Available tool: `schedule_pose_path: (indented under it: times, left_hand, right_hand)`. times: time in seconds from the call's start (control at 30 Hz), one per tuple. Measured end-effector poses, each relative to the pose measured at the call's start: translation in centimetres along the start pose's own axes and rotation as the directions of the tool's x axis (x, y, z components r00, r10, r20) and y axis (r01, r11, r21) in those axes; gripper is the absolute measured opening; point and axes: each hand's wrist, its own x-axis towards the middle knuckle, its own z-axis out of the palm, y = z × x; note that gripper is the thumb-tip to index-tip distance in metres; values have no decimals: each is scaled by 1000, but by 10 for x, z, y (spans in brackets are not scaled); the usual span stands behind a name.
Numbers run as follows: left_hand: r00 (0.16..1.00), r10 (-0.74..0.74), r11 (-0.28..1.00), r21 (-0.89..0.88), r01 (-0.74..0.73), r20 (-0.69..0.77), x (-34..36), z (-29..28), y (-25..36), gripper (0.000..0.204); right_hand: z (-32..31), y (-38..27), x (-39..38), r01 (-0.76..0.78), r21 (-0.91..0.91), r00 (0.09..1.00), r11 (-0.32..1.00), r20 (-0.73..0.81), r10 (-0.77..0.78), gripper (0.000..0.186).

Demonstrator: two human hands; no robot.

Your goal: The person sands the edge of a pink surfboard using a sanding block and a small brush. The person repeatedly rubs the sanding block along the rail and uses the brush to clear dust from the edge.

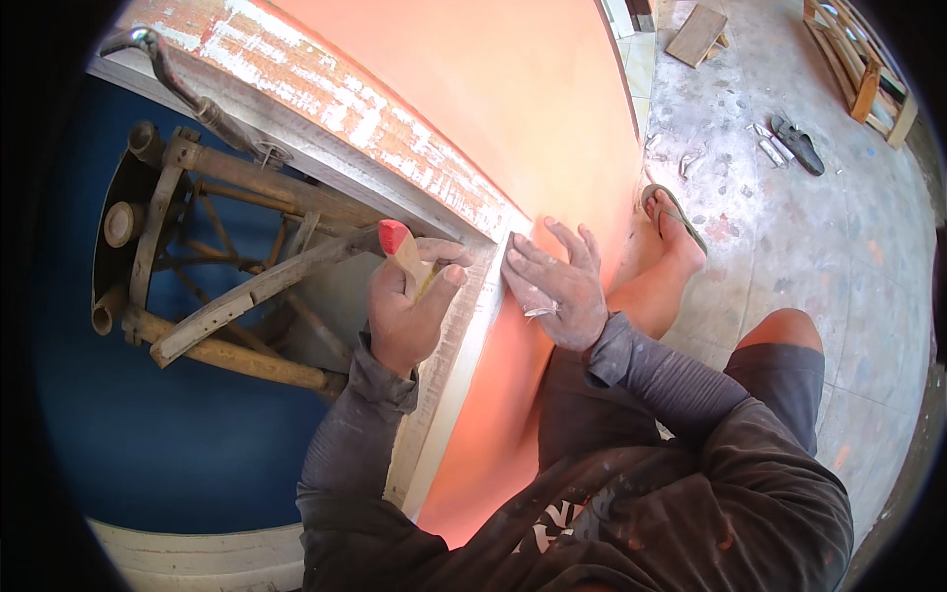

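Red-tipped handle (401, 253) sits clamped in left grip (406, 314); hold unclear in right grip (564, 289).

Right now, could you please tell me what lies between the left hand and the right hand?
In the head view, a stretch of the whitish frame edge runs between the left hand and the right hand.

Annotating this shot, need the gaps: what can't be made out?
All in the head view:
Red-tipped wooden piece: lower end hidden by the left hand.
Anything under the right hand: covered by its palm.
Wooden frame, upper right: cut off by the picture's rim.
Silvery scraps: too small to identify.
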Motion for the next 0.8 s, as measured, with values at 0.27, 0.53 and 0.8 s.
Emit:
schedule_pose_path:
  times: [0.27, 0.53, 0.8]
  left_hand:
    - [999, 38, 999, -4, -38, 9, 1, 1, -2, 13]
    - [998, 58, 998, -17, -57, 10, 3, -2, -8, 14]
    - [1000, 5, 1000, -6, -5, 9, 0, -1, 0, 15]
  right_hand:
    - [4, -7, -7, 141, 11, 990, 990, -6, -141, 62]
    - [4, -27, -17, 108, 165, 989, 980, 82, -123, 61]
    - [-3, -6, 3, -32, 44, 999, 999, 1, 32, 55]
